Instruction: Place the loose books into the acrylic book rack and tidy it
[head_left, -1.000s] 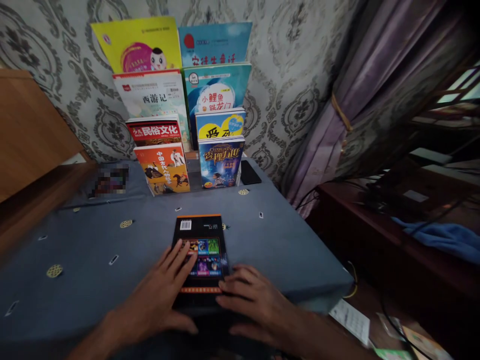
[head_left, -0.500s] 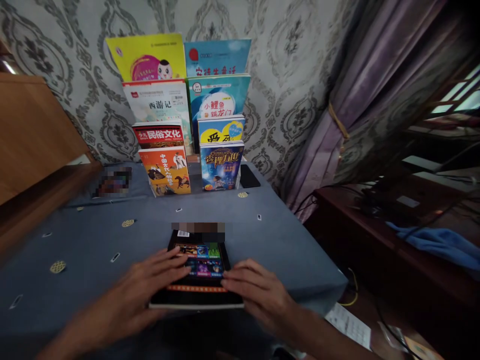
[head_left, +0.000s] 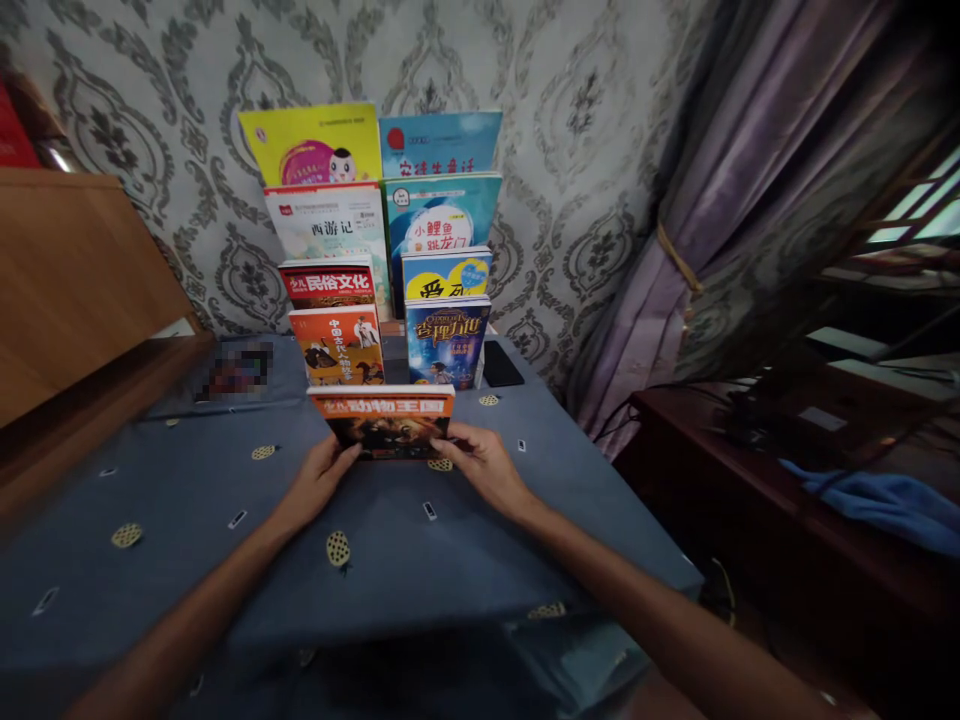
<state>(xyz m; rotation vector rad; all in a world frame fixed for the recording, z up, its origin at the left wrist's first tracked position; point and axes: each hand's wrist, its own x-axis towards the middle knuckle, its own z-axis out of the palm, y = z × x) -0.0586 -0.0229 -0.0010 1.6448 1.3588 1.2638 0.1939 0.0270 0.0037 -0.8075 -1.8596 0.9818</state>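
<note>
I hold an orange and black book [head_left: 382,420] between both hands, tilted with its front cover toward me, just in front of the tiered book stand [head_left: 390,345]. My left hand [head_left: 319,480] grips its lower left corner. On the lower right corner my right hand [head_left: 484,462] is closed. The stand carries two columns of upright books: an orange history book [head_left: 337,345] and a dark blue fantasy book [head_left: 446,340] in front, with red, white, yellow and teal covers rising behind them.
A blue cloth with small round patterns covers the table [head_left: 187,500]. A black phone [head_left: 501,365] lies right of the stand. A wooden headboard [head_left: 67,270] stands at left, purple curtains [head_left: 750,180] and a dark cluttered bench [head_left: 787,430] at right.
The book lay flat, back cover up, near the table's front edge under both hands. It has been lifted, turned front cover up and carried forward to the foot of the stand.
</note>
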